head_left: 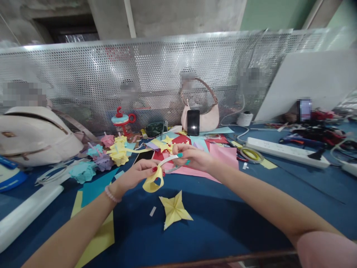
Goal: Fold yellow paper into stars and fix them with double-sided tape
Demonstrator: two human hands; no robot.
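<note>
My left fingers (152, 170) pinch the yellow tape roll (153, 183), which hangs just under them. My right fingers (178, 153) are closed on its pulled-out white strip (167, 160). A yellow paper star (174, 210) lies below on the table (223, 219).

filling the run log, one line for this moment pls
left hand: pinches yellow tape roll | right hand: pulls tape strip | yellow paper star: on blue table

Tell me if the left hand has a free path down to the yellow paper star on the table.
Probably yes: the star lies just below the left hand on bare blue cloth, though that hand holds a yellow tape roll.
</note>
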